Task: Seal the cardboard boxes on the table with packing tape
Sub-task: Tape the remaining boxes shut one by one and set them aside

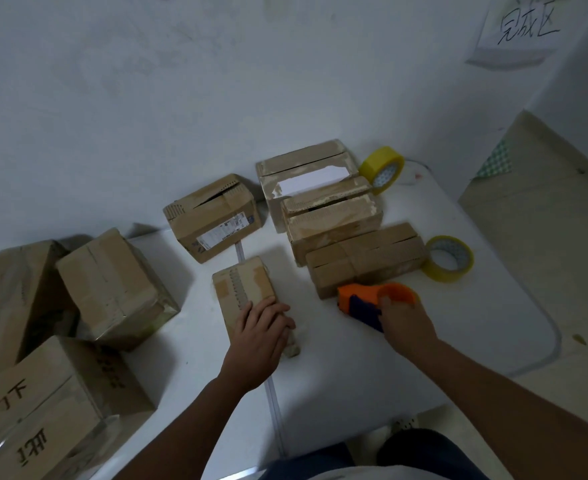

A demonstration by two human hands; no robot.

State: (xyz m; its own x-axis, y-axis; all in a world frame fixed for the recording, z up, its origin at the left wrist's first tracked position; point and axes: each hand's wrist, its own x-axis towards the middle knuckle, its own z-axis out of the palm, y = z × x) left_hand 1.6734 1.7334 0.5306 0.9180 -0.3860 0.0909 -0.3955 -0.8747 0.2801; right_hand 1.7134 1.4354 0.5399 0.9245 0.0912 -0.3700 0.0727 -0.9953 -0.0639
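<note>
Fingers of our left hand [263, 327] lie flat and fairly straight across the near end of the small, narrow brown cardboard box [251, 299], pressing it to the white table [354, 358] rather than curling round it. Our right hand [403, 320] is closed round the dark blue handle of the orange plastic tape dispenser [372, 299], which hovers or rests just right of that box, its nose pointing left towards it. We judge this as the start of sealing this one box: it is steadied, the tool is in hand, and no fresh tape shows along its perforated top seam. Next we need to bring the dispenser over the far end of the seam, stick the tape down and draw it towards us while the left hand keeps the box from sliding. Both forearms reach forward from the bottom edge, the left nearly straight ahead, the right angled in from the right. Beyond lie three flat cardboard boxes [334, 216] in an overlapping row, a labelled box [212, 216] at the back, two yellow tape rolls [382, 169], and larger cartons [112, 289] heaped at the left.
</note>
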